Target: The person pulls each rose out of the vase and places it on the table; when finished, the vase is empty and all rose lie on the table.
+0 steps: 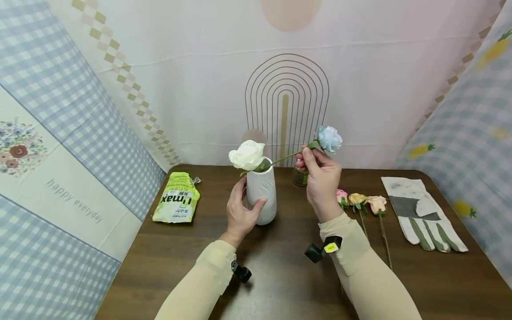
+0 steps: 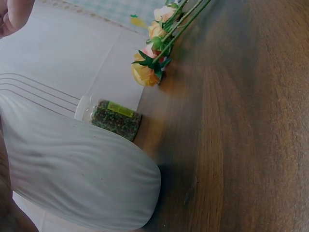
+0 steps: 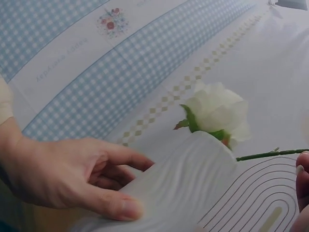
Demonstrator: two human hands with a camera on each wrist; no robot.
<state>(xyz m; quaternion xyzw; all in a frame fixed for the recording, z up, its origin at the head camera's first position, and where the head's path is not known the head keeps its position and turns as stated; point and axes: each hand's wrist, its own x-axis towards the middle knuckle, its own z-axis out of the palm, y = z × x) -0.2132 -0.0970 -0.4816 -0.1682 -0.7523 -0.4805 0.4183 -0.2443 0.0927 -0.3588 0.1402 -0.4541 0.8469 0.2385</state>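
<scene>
A white ribbed vase (image 1: 262,195) stands on the table, and my left hand (image 1: 242,211) grips its side with the thumb across the front. One white rose (image 1: 248,155) sits in the vase, its bloom leaning left over the rim. My right hand (image 1: 323,178) pinches the stem of a pale blue rose (image 1: 330,139) just below the bloom. That stem (image 3: 270,154) slants down to the left, its lower end at the vase's mouth. The right wrist view shows my left thumb and fingers around the vase.
Pink, yellow and peach roses (image 1: 377,204) lie at the right. Past them is a white and grey work glove (image 1: 424,213). A jar of dark granules (image 2: 116,118) stands behind the vase. At the left lies a lime-green pouch (image 1: 178,198). A printed cloth hangs behind the table.
</scene>
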